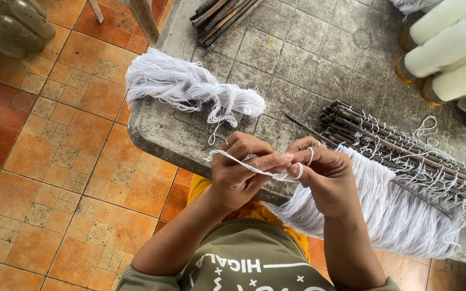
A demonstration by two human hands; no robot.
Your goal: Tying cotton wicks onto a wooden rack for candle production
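My left hand (241,172) and my right hand (324,175) meet above the front edge of a worn grey table (297,59). Both pinch a thin bunch of white thread (252,168) stretched between them, with a loop wound round a right finger. Just right of my hands lies a row of dark thin sticks (400,148) with a fringe of white threads (400,215) hanging off them over the table edge. A loose bundle of white yarn (184,86) lies on the table's left end, beyond my left hand.
More dark sticks (222,19) lie at the table's far edge. Several white thread cones (449,48) lie at the back right. Plastic bottles (6,24) rest on the orange tiled floor (55,178) at top left. A wooden leg (144,19) stands behind the table.
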